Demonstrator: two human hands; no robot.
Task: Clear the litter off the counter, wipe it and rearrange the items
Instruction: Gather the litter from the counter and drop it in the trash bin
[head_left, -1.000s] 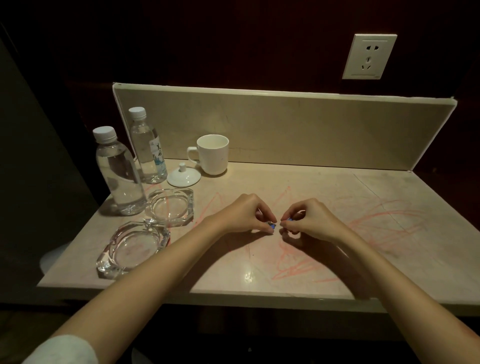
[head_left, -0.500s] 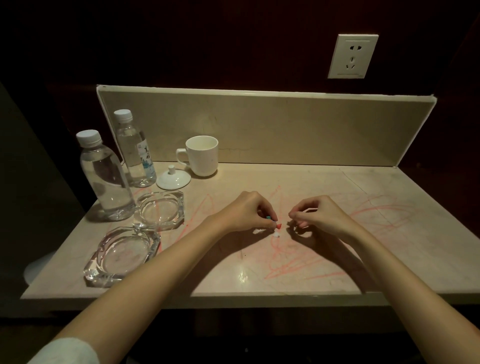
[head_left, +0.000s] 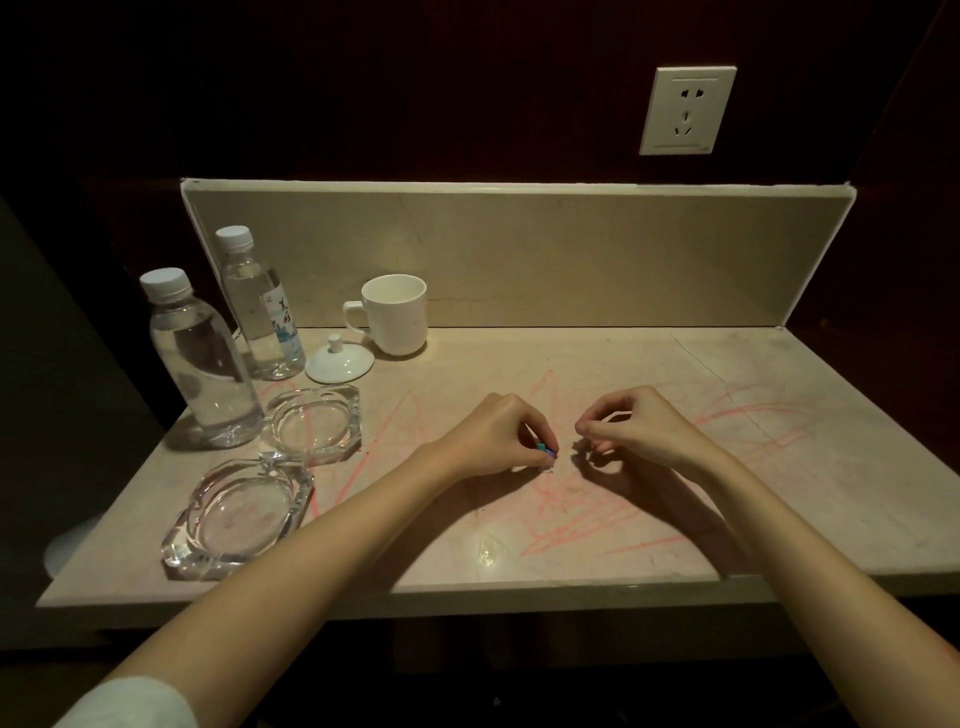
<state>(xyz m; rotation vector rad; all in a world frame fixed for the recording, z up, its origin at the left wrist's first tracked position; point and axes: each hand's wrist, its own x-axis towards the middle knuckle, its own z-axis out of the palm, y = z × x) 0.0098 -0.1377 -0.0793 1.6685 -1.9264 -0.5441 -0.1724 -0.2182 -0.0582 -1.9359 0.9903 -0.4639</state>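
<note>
Head view shows the left hand (head_left: 498, 436) pinching small blue-green scraps of litter (head_left: 543, 448) low over the counter (head_left: 779, 519), likely gathering bits for removal. The right hand (head_left: 639, 428) hovers beside it with curled fingers; whether it holds anything I cannot tell. The pale stone top carries red scribbles (head_left: 597, 525), with faceted glass ashtrays (head_left: 311, 423) pushed left.

Beige counter (head_left: 779, 467) — pink scribbles (head_left: 597, 525); white mug (head_left: 397, 314), lid (head_left: 338, 359), socket (head_left: 687, 110) — clear ashtrays (head_left: 311, 423)
</note>
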